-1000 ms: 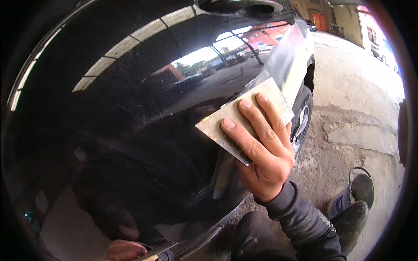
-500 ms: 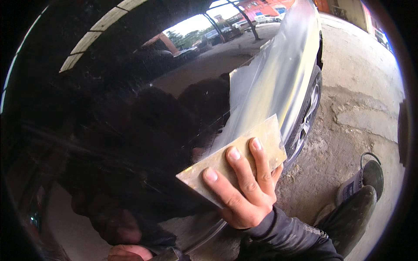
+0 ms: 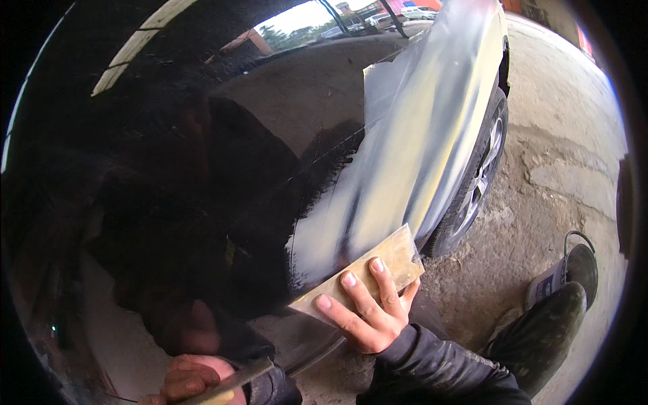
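Left: glossy dark car panel. Lower left, left hand curled at a thin flat board with a yellowish smear, cut off by lower edge. Centre: whitish-yellow coated patch; at its lower end, flat spreader gripped in right hand, three fingers across its face. Right: wheel, then bucket on ground.

glossy car panel; smeared matt patch; rough floor; plate perhaps plastic.

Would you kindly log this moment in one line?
right hand: spreader against pale car panel | left hand: flat plate | bucket: beside leg
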Tool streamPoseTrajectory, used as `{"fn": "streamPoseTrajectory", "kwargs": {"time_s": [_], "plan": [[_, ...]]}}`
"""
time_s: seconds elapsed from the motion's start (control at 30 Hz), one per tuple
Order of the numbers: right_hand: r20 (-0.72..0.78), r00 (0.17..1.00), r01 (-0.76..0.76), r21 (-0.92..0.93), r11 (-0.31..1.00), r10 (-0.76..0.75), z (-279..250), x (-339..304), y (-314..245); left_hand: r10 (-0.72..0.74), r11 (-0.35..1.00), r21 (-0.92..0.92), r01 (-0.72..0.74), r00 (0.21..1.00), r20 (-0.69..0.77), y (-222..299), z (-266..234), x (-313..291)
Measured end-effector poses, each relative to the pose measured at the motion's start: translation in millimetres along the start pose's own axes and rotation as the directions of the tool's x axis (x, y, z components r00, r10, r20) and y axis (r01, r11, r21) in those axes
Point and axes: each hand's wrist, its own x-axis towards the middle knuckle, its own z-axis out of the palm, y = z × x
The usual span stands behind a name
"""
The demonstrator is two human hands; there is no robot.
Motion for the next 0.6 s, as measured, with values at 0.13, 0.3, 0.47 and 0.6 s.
{"fn": "streamPoseTrajectory", "kwargs": {"time_s": [0.13,0.3,0.47,0.6], "plan": [[0.119,0.992,0.047,-0.019,0.999,-0.044,-32.1,3.2,1.5,-0.051,0.963,-0.245,0.110,0.970,0.236,-31.6,-18.7,-20.5],[0.065,0.998,0.002,0.041,0.999,-0.005,-74.4,31.3,-1.7,0.034,0.993,-0.113,-0.017,0.988,0.152,-45.0,-26.8,-36.9],[-0.081,0.996,0.033,0.022,0.999,-0.031,-59.8,93.5,10.9,0.079,0.997,-0.039,-0.073,0.984,0.159,-37.9,-29.1,-39.3],[-0.147,0.985,0.104,0.069,0.992,-0.093,-48.6,119.2,17.8,0.102,0.992,-0.090,-0.085,0.974,0.201,-40.3,-33.0,-31.8]]}}
